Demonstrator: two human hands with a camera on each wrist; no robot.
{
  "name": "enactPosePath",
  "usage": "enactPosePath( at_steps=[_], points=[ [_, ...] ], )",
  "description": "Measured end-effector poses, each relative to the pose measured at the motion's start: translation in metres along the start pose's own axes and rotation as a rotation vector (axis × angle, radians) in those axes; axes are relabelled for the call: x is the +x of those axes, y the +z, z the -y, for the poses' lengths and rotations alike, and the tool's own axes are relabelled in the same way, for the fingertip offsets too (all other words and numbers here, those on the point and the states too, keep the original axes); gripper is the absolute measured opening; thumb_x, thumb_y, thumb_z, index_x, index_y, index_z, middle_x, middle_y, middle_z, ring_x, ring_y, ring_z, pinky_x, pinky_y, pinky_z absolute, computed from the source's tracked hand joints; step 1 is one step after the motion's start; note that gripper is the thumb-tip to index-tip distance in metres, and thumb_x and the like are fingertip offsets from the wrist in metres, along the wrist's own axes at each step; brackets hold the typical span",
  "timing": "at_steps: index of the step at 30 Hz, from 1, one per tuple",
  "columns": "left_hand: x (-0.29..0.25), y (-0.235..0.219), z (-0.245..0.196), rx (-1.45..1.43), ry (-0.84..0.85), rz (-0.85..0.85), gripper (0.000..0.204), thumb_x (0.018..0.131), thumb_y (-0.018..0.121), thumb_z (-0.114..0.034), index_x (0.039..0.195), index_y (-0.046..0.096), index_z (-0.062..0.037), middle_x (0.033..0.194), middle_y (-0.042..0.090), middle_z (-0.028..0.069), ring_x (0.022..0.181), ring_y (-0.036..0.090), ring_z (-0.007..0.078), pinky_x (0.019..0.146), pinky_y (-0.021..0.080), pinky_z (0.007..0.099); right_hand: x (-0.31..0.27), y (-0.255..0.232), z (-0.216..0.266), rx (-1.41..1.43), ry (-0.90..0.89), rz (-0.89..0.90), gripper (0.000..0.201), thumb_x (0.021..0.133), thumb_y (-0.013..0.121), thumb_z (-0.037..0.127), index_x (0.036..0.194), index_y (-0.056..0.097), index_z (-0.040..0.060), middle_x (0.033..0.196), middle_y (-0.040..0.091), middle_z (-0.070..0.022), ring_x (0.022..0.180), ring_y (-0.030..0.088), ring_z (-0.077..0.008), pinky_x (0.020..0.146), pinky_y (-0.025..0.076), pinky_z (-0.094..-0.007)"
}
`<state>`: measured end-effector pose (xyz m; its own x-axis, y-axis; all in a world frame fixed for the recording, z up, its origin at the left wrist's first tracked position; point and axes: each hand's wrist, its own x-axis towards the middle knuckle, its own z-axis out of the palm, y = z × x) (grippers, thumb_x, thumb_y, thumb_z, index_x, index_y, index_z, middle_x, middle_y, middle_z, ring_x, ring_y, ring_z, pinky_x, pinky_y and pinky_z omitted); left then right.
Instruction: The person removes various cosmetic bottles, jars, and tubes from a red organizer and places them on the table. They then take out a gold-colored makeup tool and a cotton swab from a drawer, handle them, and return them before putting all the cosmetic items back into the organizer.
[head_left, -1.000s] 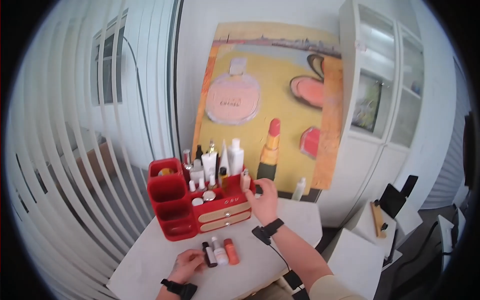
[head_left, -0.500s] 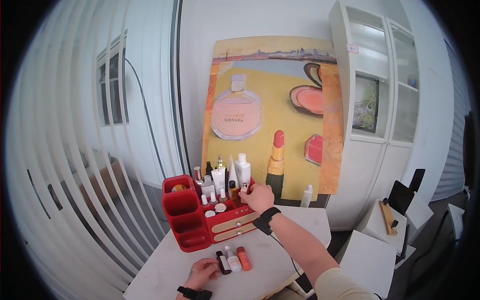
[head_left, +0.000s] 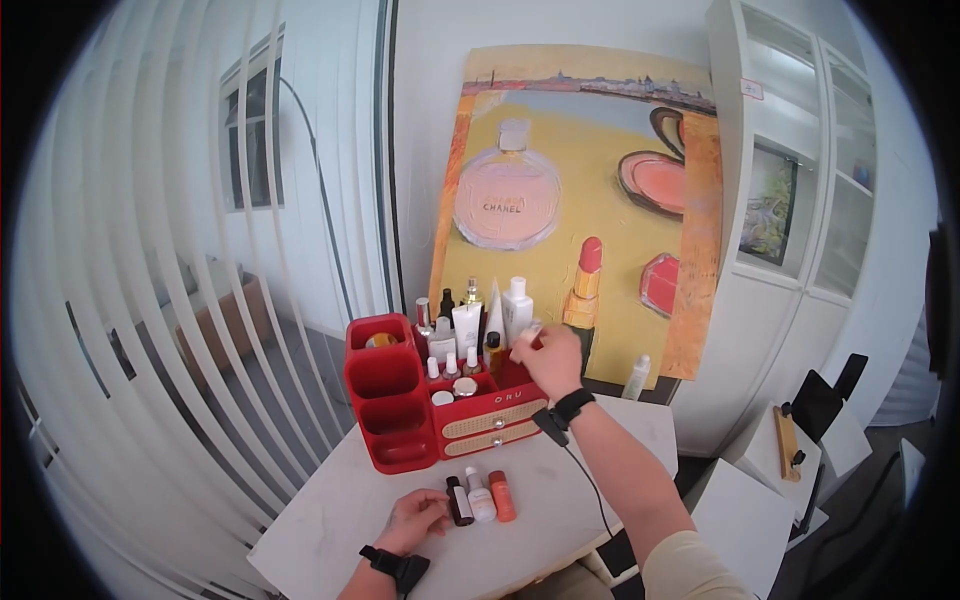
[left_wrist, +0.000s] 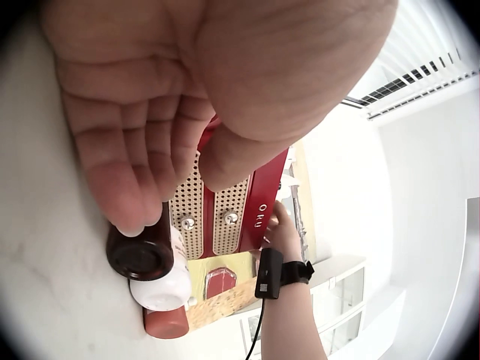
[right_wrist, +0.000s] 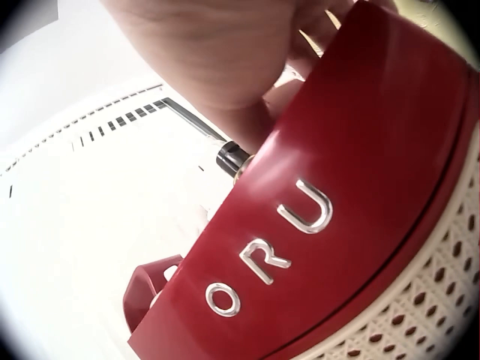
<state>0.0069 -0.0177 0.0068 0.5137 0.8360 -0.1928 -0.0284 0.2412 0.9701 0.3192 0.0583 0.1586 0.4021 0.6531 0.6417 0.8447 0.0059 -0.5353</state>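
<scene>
My right hand [head_left: 556,364] pinches a small pale pink bottle [head_left: 522,345] over the right end of a red makeup organizer [head_left: 470,408]. The bottle leans, with part of it covered by the fingers. In the right wrist view, the organizer's red front hides my fingertips. My left hand [head_left: 416,518] rests on the white table, fingers loosely bent, the fingertips right at a dark bottle [left_wrist: 142,251]. Beside that bottle stand a white bottle [head_left: 481,500] and an orange-red bottle [head_left: 502,497].
Inside the organizer stand a white tube [head_left: 466,328], a white bottle [head_left: 517,308] and several small white-capped bottles. Red open compartments [head_left: 385,375] form its left side. A pale tube [head_left: 637,378] stands at the table's back right, before a large painting [head_left: 610,140].
My right hand has closed round the pink bottle at the organizer's right end and raised and tilted it. The left hand stays beside the dark bottle. The head view has shifted.
</scene>
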Motion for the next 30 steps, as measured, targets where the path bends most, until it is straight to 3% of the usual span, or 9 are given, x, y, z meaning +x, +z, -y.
enactPosePath(
  at_steps=[1, 3, 5, 9, 14, 17, 24, 28, 30],
  points=[
    [0.000, 0.000, 0.000, -0.012, 0.008, 0.006, 0.021, 0.093, 0.058, -0.005, 0.113, 0.058, 0.0008, 0.089, 0.065, 0.0076, 0.075, 0.066, 0.0167, 0.064, 0.056, 0.0283, -0.002, -0.001, -0.003, 0.077, -0.124, -0.235, 0.039, 0.074, 0.074, 0.036, 0.092, 0.067, 0.0013, 0.094, 0.068, -0.0173, 0.090, 0.065, -0.0353, 0.081, 0.053, -0.0421],
    [0.001, -0.001, 0.002, -0.034, 0.006, 0.010, 0.021, 0.093, 0.058, -0.005, 0.113, 0.059, 0.0009, 0.089, 0.064, 0.0074, 0.075, 0.066, 0.0165, 0.064, 0.056, 0.0284, -0.018, -0.011, -0.004, 0.520, -0.024, -0.184, 0.034, 0.080, 0.073, 0.025, 0.096, 0.062, -0.0020, 0.092, 0.068, -0.0144, 0.086, 0.067, -0.0280, 0.078, 0.053, -0.0356],
    [0.004, -0.003, 0.005, -0.021, 0.027, 0.029, 0.020, 0.093, 0.057, -0.005, 0.112, 0.059, 0.0012, 0.090, 0.064, 0.0067, 0.075, 0.066, 0.0160, 0.064, 0.056, 0.0285, -0.051, -0.035, 0.001, 1.059, -0.102, 0.102, 0.024, 0.087, 0.066, 0.008, 0.108, 0.053, 0.0027, 0.097, 0.064, -0.0074, 0.090, 0.063, -0.0137, 0.077, 0.052, -0.0294],
    [0.002, -0.001, 0.003, -0.028, 0.001, 0.008, 0.020, 0.094, 0.057, -0.006, 0.113, 0.059, 0.0007, 0.091, 0.064, 0.0061, 0.077, 0.066, 0.0153, 0.065, 0.056, 0.0284, -0.133, -0.062, -0.015, 0.699, 0.136, 0.343, 0.024, 0.084, 0.069, 0.010, 0.102, 0.058, 0.0006, 0.090, 0.068, -0.0074, 0.084, 0.066, -0.0126, 0.073, 0.054, -0.0290],
    [0.002, -0.001, 0.003, -0.017, 0.025, 0.027, 0.020, 0.096, 0.056, -0.008, 0.114, 0.059, -0.0025, 0.092, 0.064, 0.0050, 0.079, 0.065, 0.0139, 0.066, 0.056, 0.0278, -0.177, -0.065, -0.028, -0.133, 0.042, 0.579, 0.045, 0.077, 0.072, 0.044, 0.085, 0.063, 0.0012, 0.066, 0.066, -0.0146, 0.065, 0.069, -0.0302, 0.063, 0.056, -0.0376],
    [0.001, 0.000, 0.001, -0.002, 0.014, 0.028, 0.021, 0.095, 0.057, -0.010, 0.115, 0.060, -0.0041, 0.092, 0.064, 0.0032, 0.079, 0.064, 0.0118, 0.066, 0.054, 0.0260, -0.188, -0.049, -0.043, -0.283, -0.006, 0.556, 0.051, 0.076, 0.068, 0.051, 0.082, 0.063, 0.0011, 0.067, 0.067, -0.0165, 0.065, 0.068, -0.0353, 0.062, 0.055, -0.0436],
    [0.001, 0.000, 0.001, 0.035, 0.034, 0.032, 0.020, 0.096, 0.055, -0.009, 0.114, 0.059, -0.0035, 0.091, 0.065, 0.0046, 0.080, 0.065, 0.0135, 0.068, 0.054, 0.0267, -0.185, -0.040, -0.032, -0.276, -0.069, 0.610, 0.051, 0.080, 0.064, 0.050, 0.088, 0.064, -0.0001, 0.067, 0.067, -0.0177, 0.067, 0.068, -0.0362, 0.066, 0.055, -0.0452],
    [0.000, 0.003, -0.001, 0.042, 0.046, 0.004, 0.021, 0.095, 0.054, -0.008, 0.115, 0.059, -0.0031, 0.091, 0.065, 0.0041, 0.081, 0.065, 0.0143, 0.068, 0.054, 0.0269, -0.163, -0.025, -0.072, -0.149, -0.094, 0.490, 0.052, 0.085, 0.062, 0.049, 0.096, 0.065, -0.0026, 0.074, 0.067, -0.0216, 0.069, 0.069, -0.0333, 0.067, 0.055, -0.0407],
    [-0.001, 0.005, -0.002, 0.039, 0.037, -0.014, 0.021, 0.095, 0.054, -0.007, 0.115, 0.059, -0.0029, 0.091, 0.064, 0.0040, 0.081, 0.065, 0.0145, 0.068, 0.054, 0.0272, -0.123, -0.040, -0.066, 0.227, 0.413, 0.719, 0.047, 0.088, 0.061, 0.044, 0.097, 0.065, -0.0018, 0.074, 0.067, -0.0159, 0.068, 0.068, -0.0231, 0.061, 0.054, -0.0366]
  ],
)
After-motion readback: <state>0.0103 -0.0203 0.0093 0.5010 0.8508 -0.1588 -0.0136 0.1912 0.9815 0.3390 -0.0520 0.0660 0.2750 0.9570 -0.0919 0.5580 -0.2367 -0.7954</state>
